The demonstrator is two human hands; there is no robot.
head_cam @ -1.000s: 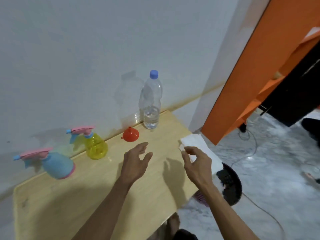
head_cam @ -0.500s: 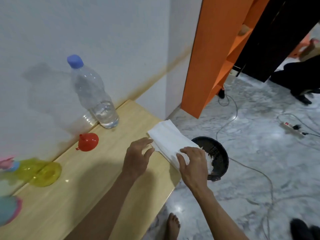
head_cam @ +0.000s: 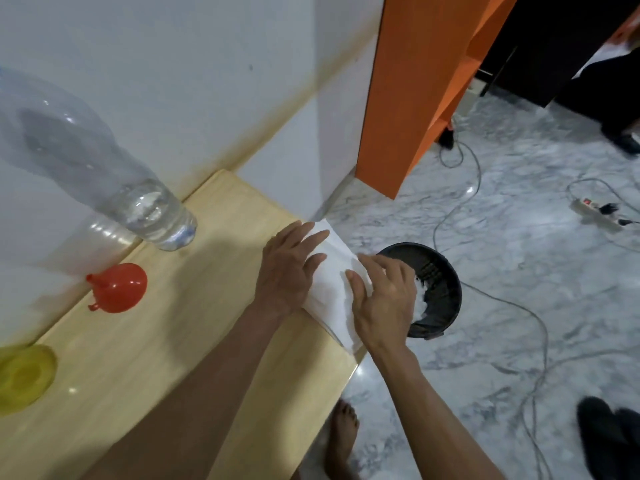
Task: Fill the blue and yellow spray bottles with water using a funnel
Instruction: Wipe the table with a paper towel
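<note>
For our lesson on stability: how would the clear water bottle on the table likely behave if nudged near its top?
The water bottle is tall and narrow, so it probably tips easily. Only a little water sits at its base, so it is likely light. Thin clear plastic would probably flex when squeezed.

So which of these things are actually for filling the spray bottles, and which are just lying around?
For the job:
- clear plastic water bottle, partly full
- small red plastic funnel
- yellow translucent spray bottle, only its base in view

Just lying about:
- white folded paper towel under both hands
- black round bin on the floor
- white power strip and cables
</note>
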